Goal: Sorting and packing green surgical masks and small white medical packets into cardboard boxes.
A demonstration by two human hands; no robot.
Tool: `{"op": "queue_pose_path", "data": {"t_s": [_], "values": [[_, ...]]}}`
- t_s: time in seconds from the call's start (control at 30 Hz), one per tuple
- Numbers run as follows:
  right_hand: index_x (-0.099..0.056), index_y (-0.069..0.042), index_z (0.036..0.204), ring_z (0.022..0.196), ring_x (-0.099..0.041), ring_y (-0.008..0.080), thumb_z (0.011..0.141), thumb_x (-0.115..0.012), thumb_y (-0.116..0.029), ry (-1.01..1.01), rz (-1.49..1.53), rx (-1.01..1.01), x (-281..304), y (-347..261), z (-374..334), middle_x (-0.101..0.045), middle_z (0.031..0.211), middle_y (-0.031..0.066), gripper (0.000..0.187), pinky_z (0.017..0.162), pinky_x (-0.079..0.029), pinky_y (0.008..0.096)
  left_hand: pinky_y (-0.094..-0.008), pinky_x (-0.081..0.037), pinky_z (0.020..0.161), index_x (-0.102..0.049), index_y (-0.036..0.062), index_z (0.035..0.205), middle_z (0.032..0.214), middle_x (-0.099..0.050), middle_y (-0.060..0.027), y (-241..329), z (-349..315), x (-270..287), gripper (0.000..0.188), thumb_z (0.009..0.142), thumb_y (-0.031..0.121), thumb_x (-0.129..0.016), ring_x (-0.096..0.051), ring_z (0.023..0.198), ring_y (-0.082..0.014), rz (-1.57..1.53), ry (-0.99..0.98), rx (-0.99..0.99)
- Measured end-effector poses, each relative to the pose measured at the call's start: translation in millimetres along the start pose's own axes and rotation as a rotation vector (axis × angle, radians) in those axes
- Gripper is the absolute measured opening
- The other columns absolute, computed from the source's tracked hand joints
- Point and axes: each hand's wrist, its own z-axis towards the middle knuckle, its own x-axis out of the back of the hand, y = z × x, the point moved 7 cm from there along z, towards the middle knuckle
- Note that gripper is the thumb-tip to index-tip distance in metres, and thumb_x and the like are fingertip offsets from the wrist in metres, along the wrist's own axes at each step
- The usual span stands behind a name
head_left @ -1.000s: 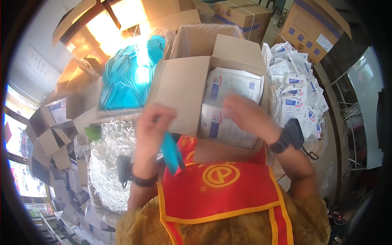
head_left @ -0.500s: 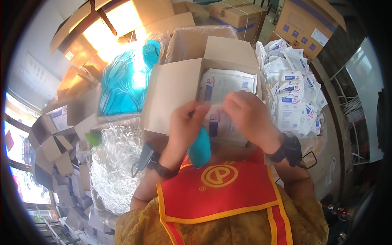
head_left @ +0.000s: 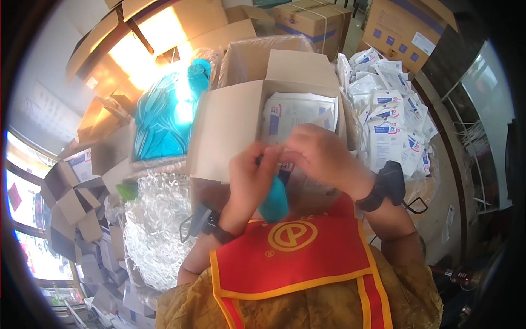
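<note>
Two bare hands working together above an open cardboard box, seen from the head. The left hand [head_left: 253, 171] is closed, its thumb and fingers drawn together, and holds a flat teal piece with a rounded lower end [head_left: 274, 202]; this piece hangs below the fingers, between the box's near side and the red apron with yellow trim [head_left: 296, 268]. The right hand [head_left: 318, 153] is bent inward, its fingertips narrowed and meeting those of the left; it is slightly blurred, and whether it grips anything cannot be told. Each wrist bears a black strap with a dark device. The open brown cardboard box [head_left: 224, 131], its left flap folded outward and its far flap raised, contains flat white packets with blue and red print [head_left: 298, 109], partly covered by the right hand. To the left of the box lies a heap of overlapping teal pieces [head_left: 164, 123], brightly sunlit in part; nearer the wearer is a tangled mass of thin white strips [head_left: 156, 230]. To the right of the box rises a loose pile of white printed packets [head_left: 392, 118]. Beyond stand a brown carton bound with pale straps [head_left: 312, 24] and, farther right, a tilted brown carton with blue markings [head_left: 397, 33].
</note>
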Motion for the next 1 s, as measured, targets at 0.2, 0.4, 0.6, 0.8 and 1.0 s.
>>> {"op": "queue_pose_path", "data": {"t_s": [0.2,0.4,0.6,0.8,1.0], "values": [[-0.057,-0.010,0.078,0.080,-0.053,0.0185,0.079,-0.056,-0.015,0.058,-0.304,0.295,-2,-57,-5,-0.051,0.082,0.0029,0.006,0.068,-0.044,0.0328,-0.0192,-0.036,0.052,-0.068,0.0005,0.080,0.067,-0.060,0.0027,-37,15,7,0.016,0.091,0.012,-0.066,-0.048,0.061,-0.0025,-0.251,-0.003,0.177],[-0.059,-0.010,0.081,0.084,-0.056,0.0204,0.077,-0.059,-0.015,-0.177,0.091,0.448,4,-109,-34,-0.053,0.086,0.0044,0.006,0.069,-0.047,0.0326,-0.0212,-0.043,0.057,-0.069,0.0004,0.079,0.068,-0.062,0.0014,-82,38,27,0.015,0.089,0.012,-0.066,-0.054,0.063,-0.0047,-0.433,0.023,0.390],[-0.062,-0.006,0.082,0.081,-0.057,0.0264,0.076,-0.069,-0.011,-0.042,0.031,0.078,28,-17,1,-0.051,0.081,0.0079,0.011,0.070,-0.049,0.0366,-0.0194,-0.046,0.063,-0.071,-0.0023,0.091,0.079,-0.069,-0.0024,-12,20,11,0.008,0.089,0.003,-0.066,-0.057,0.072,-0.0047,-0.010,-0.215,0.004],[-0.057,-0.005,0.075,0.079,-0.055,0.0273,0.072,-0.073,-0.012,0.009,0.042,0.072,17,-4,8,-0.050,0.077,0.0073,0.017,0.069,-0.048,0.0377,-0.0198,-0.046,0.063,-0.070,-0.0041,0.091,0.078,-0.068,-0.0020,17,5,0,0.008,0.089,0.002,-0.065,-0.056,0.072,-0.0046,0.011,-0.266,-0.153],[-0.055,-0.010,0.073,0.075,-0.051,0.0227,0.075,-0.062,-0.013,0.019,-0.204,0.246,13,-25,2,-0.049,0.078,0.0049,0.008,0.065,-0.043,0.0342,-0.0202,-0.041,0.056,-0.068,-0.0008,0.085,0.070,-0.062,0.0003,-3,6,-1,0.010,0.091,0.007,-0.064,-0.051,0.066,-0.0033,-0.112,-0.132,0.029]]}}
